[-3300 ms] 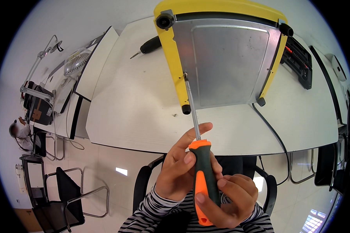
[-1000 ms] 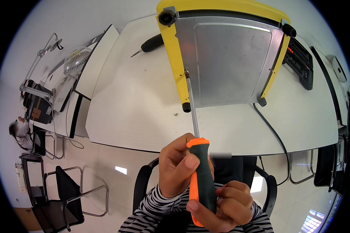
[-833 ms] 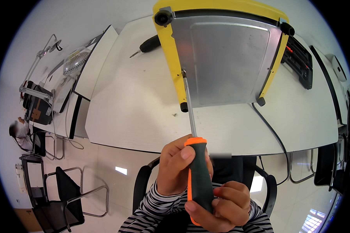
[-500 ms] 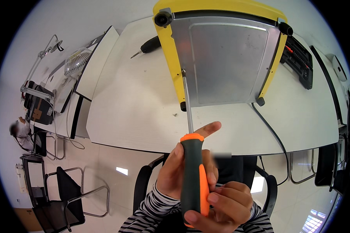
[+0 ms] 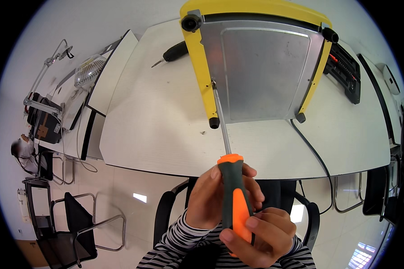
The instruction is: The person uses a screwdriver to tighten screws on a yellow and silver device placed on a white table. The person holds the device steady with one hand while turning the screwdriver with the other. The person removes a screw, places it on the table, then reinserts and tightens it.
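Both my hands are on a screwdriver (image 5: pixel 226 132) with a thick dark green and orange handle. My left hand (image 5: pixel 207 197) curls around the upper part of the handle from the left and behind. The fingers of my right hand (image 5: pixel 267 235) pinch its lower end. The long metal shaft points away from me, its tip at the left edge of a grey metal base plate (image 5: pixel 265 71). That plate belongs to a yellow-framed appliance (image 5: pixel 201 74) tipped up with its underside toward me. Black feet (image 5: pixel 191 22) stand at its corners.
A black-handled driver (image 5: pixel 175 52) lies on the white table (image 5: pixel 143 116), left of the appliance. To its right sits a black tool case (image 5: pixel 345 71) with red pieces. A black cord (image 5: pixel 314 148) hangs over the front edge. Chairs (image 5: pixel 81 219) and a person (image 5: pixel 27 154) are at left.
The screwdriver handle has shifted right and turned, showing more orange. My left index finger, stretched out before, has curled in beside the handle. The appliance has moved very slightly right.
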The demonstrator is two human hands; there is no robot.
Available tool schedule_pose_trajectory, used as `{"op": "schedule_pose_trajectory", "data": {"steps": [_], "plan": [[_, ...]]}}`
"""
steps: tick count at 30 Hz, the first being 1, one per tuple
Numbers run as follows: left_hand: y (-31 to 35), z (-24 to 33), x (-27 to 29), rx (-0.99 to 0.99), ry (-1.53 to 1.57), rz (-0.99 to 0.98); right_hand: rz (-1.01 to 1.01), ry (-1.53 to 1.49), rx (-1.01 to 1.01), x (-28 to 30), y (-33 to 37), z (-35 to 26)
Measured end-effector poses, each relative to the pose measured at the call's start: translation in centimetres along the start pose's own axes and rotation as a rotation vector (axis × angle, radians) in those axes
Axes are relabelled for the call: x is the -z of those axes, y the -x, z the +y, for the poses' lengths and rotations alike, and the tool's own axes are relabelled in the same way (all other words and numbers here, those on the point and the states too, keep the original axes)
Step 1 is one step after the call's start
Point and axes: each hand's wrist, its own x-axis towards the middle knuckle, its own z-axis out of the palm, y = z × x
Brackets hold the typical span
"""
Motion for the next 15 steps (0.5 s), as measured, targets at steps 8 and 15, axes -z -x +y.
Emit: {"op": "schedule_pose_trajectory", "data": {"steps": [8,15], "plan": [[-0.6,1.9,-0.1,-0.157,-0.623,0.088,0.109,0.052,-0.016,-0.9,-0.3,-0.1],[-0.6,1.2,-1.2,-0.008,-0.381,0.142,-0.002,0.087,0.012,0.5,0.0,0.6]]}}
